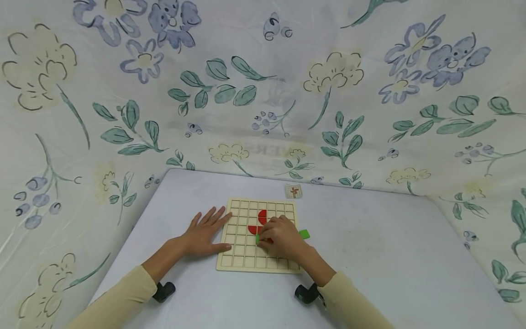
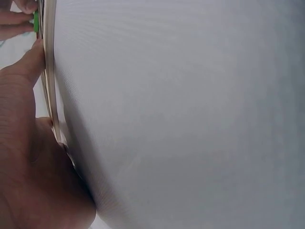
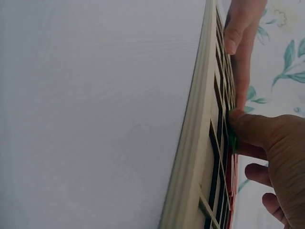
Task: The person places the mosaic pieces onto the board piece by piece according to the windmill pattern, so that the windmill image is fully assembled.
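Observation:
A wooden grid board (image 1: 240, 261) with square cells lies on the white table. My left hand (image 1: 204, 235) rests with spread fingers over its left edge, thumb on the board's lower left part. Over the middle of the board, my right hand (image 1: 283, 237) pinches a green piece (image 1: 257, 239) between thumb and finger, down at the cells. The right wrist view shows the same green piece (image 3: 232, 139) at the thumb tip. Two red rounded pieces, an upper one (image 1: 262, 217) and a lower one (image 1: 252, 229), sit in cells just beyond it. The right hand hides part of the board.
A green square piece (image 1: 304, 234) lies by the board's right edge. Behind the board is a small card (image 1: 293, 191) with a red pattern on a grid. Flower-printed cloth (image 1: 263, 114) surrounds the white table (image 1: 370, 256).

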Tool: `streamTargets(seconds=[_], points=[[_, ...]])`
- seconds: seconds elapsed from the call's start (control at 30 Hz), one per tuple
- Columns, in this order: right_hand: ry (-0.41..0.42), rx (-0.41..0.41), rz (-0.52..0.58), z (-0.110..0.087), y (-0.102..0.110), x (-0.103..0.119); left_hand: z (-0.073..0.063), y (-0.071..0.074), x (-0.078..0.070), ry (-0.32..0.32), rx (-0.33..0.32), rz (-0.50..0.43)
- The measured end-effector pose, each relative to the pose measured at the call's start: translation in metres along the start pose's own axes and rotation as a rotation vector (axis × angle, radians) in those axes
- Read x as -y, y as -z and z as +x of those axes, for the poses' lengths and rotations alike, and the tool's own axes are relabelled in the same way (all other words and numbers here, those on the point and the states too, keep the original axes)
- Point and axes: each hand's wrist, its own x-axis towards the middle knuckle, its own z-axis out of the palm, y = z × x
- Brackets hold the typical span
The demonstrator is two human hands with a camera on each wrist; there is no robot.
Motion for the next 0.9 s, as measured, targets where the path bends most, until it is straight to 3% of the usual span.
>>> streamTargets(seconds=[0.6, 0.9], points=[[-0.031, -0.068, -0.044, -0.017, 0.007, 0.000, -0.001, -0.002, 0.000, 0.007, -0.002, -0.004], [-0.121, -0.004, -0.038, -0.037, 0.021, -0.012, 0.000, -0.001, 0.000, 0.013, 0.006, 0.001]])
